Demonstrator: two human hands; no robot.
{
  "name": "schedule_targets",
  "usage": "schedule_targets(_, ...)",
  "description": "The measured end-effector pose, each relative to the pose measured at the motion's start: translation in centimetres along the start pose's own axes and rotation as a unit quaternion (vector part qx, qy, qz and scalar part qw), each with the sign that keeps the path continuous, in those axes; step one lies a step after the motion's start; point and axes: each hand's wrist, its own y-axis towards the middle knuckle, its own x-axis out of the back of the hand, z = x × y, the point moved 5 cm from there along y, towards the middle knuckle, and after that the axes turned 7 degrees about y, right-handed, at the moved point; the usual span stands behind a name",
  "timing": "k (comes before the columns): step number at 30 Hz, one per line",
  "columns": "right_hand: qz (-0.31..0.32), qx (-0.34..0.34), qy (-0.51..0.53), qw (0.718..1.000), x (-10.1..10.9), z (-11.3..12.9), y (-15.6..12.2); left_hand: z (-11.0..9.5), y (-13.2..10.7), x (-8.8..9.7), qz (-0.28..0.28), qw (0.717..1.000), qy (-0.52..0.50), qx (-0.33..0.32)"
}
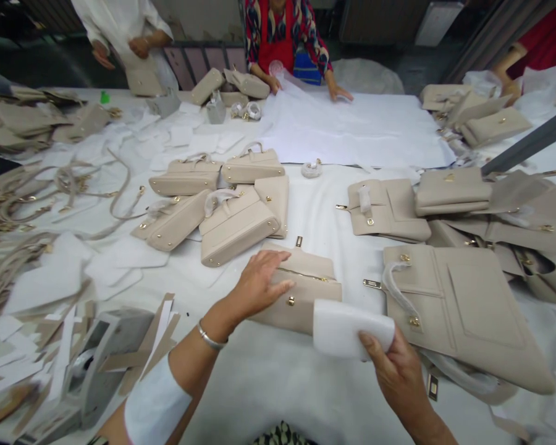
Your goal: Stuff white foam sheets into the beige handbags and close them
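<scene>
Centrally, left hand (pixel 259 284) lies flat, open on beige bag (pixel 301 290); right hand (pixel 393 364) pinches white foam sheet (pixel 347 330) edge.

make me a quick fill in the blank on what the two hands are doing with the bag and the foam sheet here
1. The left hand lies flat on a beige ____.
2. The right hand holds a white ____ sheet by its lower edge.
3. The left wrist wears a silver ____.
4. The table is covered in ____ cloth.

Missing words: handbag; foam; bangle; white
</scene>
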Motion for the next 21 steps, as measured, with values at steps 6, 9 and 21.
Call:
schedule_targets(6, -0.205, -0.072, 0.271, 0.938, 2.2, -2.5, 2.9, 3.4, 1.2, -3.5, 0.107, 0.976, 0.188, -0.023)
schedule_targets(9, -0.198, -0.087, 0.349, 0.912, 1.3, -2.1, 4.2, 2.2, -0.4, -4.1, 0.031, 0.968, 0.241, -0.063)
schedule_targets(21, 0.048, -0.121, 0.349, 0.928, -5.8, 3.5, 1.4, -1.8, -10.9, -6.4, -0.022, 0.957, 0.287, -0.043)
